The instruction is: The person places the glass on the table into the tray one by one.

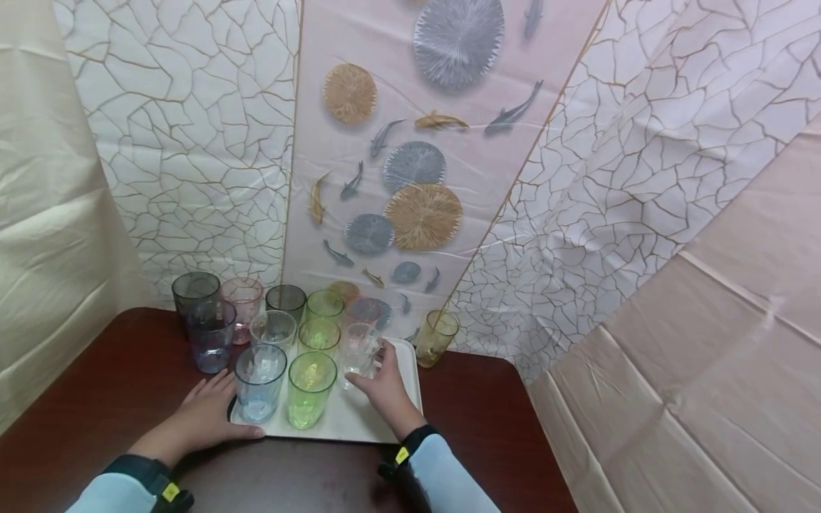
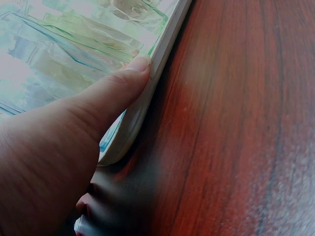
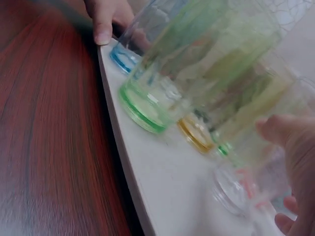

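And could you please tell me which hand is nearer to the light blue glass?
Left. The left hand is close beside the light blue glass; the right hand is farther off across the tray, holding a clear glass.

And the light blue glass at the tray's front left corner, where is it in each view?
Head: light blue glass below and left of centre, beside the left hand.
Left wrist: light blue glass at upper left, partly hidden by the thumb.
Right wrist: light blue glass near the top, left of centre.
Shared landmark: that thumb at the white tray's edge.
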Motion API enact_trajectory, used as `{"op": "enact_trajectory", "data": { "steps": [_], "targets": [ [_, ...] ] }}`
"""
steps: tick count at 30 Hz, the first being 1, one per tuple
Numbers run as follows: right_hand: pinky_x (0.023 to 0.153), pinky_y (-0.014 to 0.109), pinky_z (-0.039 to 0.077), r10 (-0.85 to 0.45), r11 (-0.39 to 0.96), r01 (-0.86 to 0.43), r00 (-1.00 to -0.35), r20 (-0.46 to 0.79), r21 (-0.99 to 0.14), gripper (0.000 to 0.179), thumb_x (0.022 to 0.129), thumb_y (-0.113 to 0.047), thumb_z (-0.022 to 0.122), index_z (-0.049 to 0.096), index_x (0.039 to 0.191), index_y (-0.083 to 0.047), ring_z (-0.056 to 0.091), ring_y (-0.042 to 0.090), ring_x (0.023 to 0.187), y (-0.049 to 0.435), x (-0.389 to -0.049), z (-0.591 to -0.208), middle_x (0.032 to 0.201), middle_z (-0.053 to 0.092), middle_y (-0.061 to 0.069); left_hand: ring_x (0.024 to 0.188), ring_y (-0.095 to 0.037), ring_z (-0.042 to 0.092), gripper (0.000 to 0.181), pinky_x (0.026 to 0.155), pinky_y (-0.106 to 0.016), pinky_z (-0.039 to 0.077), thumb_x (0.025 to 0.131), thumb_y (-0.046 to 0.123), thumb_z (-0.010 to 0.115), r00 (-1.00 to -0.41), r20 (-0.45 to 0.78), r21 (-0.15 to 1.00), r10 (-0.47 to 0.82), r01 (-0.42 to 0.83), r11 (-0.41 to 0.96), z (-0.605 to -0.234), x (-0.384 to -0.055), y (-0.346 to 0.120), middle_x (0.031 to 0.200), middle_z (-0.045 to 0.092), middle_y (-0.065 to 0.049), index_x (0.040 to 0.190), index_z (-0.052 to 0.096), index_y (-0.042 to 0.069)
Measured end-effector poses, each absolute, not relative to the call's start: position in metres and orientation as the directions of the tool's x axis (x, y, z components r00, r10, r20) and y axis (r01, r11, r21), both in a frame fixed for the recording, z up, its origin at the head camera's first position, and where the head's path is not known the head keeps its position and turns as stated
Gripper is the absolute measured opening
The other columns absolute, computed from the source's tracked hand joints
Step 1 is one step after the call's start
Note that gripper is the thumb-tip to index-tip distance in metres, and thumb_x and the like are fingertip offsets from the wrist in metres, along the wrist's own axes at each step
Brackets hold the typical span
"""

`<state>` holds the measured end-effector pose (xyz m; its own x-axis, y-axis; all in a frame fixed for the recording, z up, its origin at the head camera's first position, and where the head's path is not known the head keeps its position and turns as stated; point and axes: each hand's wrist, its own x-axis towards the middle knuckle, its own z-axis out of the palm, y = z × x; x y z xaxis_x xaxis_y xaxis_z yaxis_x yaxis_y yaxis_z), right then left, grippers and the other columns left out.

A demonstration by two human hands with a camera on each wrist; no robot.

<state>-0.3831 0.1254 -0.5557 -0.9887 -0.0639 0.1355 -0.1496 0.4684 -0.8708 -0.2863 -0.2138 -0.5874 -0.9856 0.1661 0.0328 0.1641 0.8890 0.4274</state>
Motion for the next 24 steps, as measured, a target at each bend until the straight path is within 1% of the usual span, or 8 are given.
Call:
{"op": "enact_trajectory", "data": {
  "steps": [5, 7, 10, 13, 15, 18, 21, 24],
  "targets": [
    [0.103, 0.049, 0.051, 0.033, 0.495, -0.147, -0.982, 0.187, -0.856, 0.087, 0.082, -0.025, 0.089, 0.041, 0.152, -0.005, 0.053, 0.031, 0.128, 0.161, -0.385, -0.553, 0.14, 0.052, 0.02, 0.144, -0.057, 0.024, 0.142, 0.116, -0.074, 0.019, 0.063, 0.091, 0.068, -0.986, 0.024, 0.432, 0.165, 0.159, 0.888, -0.587, -0.285, -0.214, 0.155, 0.037, -0.039, 0.151, 0.04, -0.016],
    [0.102, 0.049, 0.052, 0.083, 0.498, -0.129, -0.977, 0.195, -0.858, 0.081, 0.082, -0.023, 0.089, 0.045, 0.148, -0.005, 0.054, 0.031, 0.126, 0.176, -0.389, -0.551, 0.138, 0.053, 0.018, 0.145, -0.057, 0.024, 0.143, 0.116, -0.074, 0.018, 0.063, 0.092, 0.067, -0.986, 0.022, 0.432, 0.163, 0.156, 0.888, -0.587, -0.286, -0.213, 0.155, 0.037, -0.039, 0.151, 0.04, -0.016],
    [0.099, 0.047, 0.053, 0.155, 0.516, -0.098, -0.966, 0.205, -0.851, 0.076, 0.082, -0.022, 0.088, 0.047, 0.144, -0.004, 0.056, 0.031, 0.123, 0.2, -0.396, -0.548, 0.135, 0.054, 0.016, 0.144, -0.057, 0.023, 0.144, 0.116, -0.074, 0.018, 0.063, 0.093, 0.067, -0.987, 0.012, 0.431, 0.158, 0.148, 0.89, -0.586, -0.286, -0.213, 0.156, 0.036, -0.039, 0.151, 0.039, -0.017],
    [0.093, 0.045, 0.055, 0.252, 0.532, -0.076, -0.937, 0.243, -0.843, 0.073, 0.083, -0.019, 0.088, 0.047, 0.14, 0.001, 0.057, 0.033, 0.117, 0.222, -0.411, -0.546, 0.132, 0.053, 0.019, 0.144, -0.057, 0.023, 0.143, 0.116, -0.074, 0.018, 0.063, 0.092, 0.067, -0.987, 0.01, 0.431, 0.158, 0.147, 0.89, -0.583, -0.285, -0.212, 0.156, 0.035, -0.04, 0.152, 0.039, -0.017],
    [0.092, 0.046, 0.054, 0.322, 0.53, -0.046, -0.913, 0.251, -0.847, 0.078, 0.082, -0.024, 0.088, 0.044, 0.14, 0.002, 0.055, 0.035, 0.117, 0.234, -0.421, -0.543, 0.132, 0.05, 0.022, 0.145, -0.057, 0.023, 0.143, 0.116, -0.074, 0.017, 0.063, 0.092, 0.068, -0.988, 0.009, 0.433, 0.157, 0.145, 0.889, -0.583, -0.285, -0.212, 0.156, 0.035, -0.039, 0.152, 0.039, -0.016],
    [0.101, 0.05, 0.05, 0.384, 0.503, 0.01, -0.898, 0.213, -0.864, 0.094, 0.08, -0.038, 0.089, 0.035, 0.149, -0.001, 0.049, 0.037, 0.126, 0.246, -0.436, -0.539, 0.14, 0.044, 0.024, 0.145, -0.057, 0.022, 0.143, 0.115, -0.075, 0.017, 0.063, 0.092, 0.068, -0.987, 0.012, 0.435, 0.158, 0.147, 0.888, -0.584, -0.285, -0.213, 0.156, 0.035, -0.039, 0.152, 0.038, -0.016],
    [0.111, 0.052, 0.044, 0.358, 0.471, 0.025, -0.919, 0.165, -0.882, 0.111, 0.079, -0.052, 0.087, 0.024, 0.158, -0.007, 0.041, 0.037, 0.139, 0.253, -0.449, -0.538, 0.153, 0.037, 0.023, 0.145, -0.057, 0.022, 0.143, 0.115, -0.074, 0.017, 0.063, 0.092, 0.067, -0.987, 0.012, 0.434, 0.158, 0.147, 0.889, -0.584, -0.284, -0.213, 0.156, 0.035, -0.039, 0.153, 0.038, -0.016],
    [0.116, 0.053, 0.039, 0.3, 0.426, -0.001, -0.943, 0.142, -0.905, 0.113, 0.08, -0.054, 0.085, 0.02, 0.162, -0.011, 0.036, 0.036, 0.145, 0.256, -0.458, -0.54, 0.158, 0.034, 0.021, 0.144, -0.057, 0.023, 0.142, 0.115, -0.074, 0.017, 0.064, 0.091, 0.068, -0.986, 0.017, 0.434, 0.165, 0.156, 0.887, -0.584, -0.283, -0.212, 0.156, 0.035, -0.039, 0.152, 0.038, -0.017]
  ]
}}
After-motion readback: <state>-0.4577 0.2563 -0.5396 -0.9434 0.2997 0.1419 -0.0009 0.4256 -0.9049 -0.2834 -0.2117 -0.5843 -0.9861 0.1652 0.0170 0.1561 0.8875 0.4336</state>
